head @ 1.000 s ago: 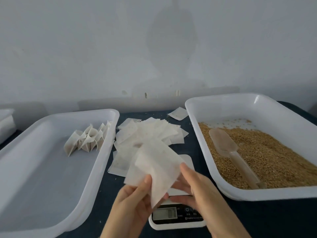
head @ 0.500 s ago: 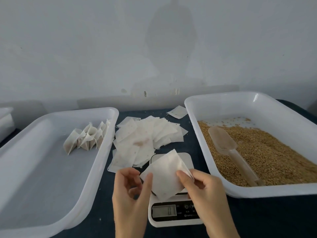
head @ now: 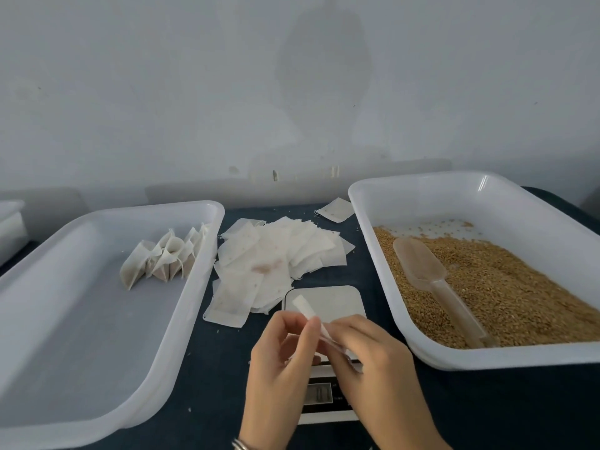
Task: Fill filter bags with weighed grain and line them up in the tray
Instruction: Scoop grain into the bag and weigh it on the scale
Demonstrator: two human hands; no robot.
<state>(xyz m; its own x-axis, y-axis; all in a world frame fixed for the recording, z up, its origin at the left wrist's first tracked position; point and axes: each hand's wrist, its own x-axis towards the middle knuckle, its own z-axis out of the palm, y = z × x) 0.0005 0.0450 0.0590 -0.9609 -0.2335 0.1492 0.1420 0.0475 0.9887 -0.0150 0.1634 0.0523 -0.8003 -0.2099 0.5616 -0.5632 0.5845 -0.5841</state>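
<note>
Two hands in view: left hand (head: pixel 279 362), right hand (head: pixel 367 365). One filter bag (head: pixel 306 308) held between them. Two large white trays: left tray (head: pixel 97 384), right tray (head: pixel 519 355). One row of filled bags (head: pixel 165 258) in left tray, roughly six or seven, exact count unclear from overlap. One loose pile of empty bags (head: pixel 276 258), too overlapped to count. One stray bag (head: pixel 336 210) apart near the wall. One scale (head: pixel 328 303). One scoop (head: pixel 431 280). One bed of grain (head: pixel 506 287). One white container edge (head: pixel 11 222) far left.
</note>
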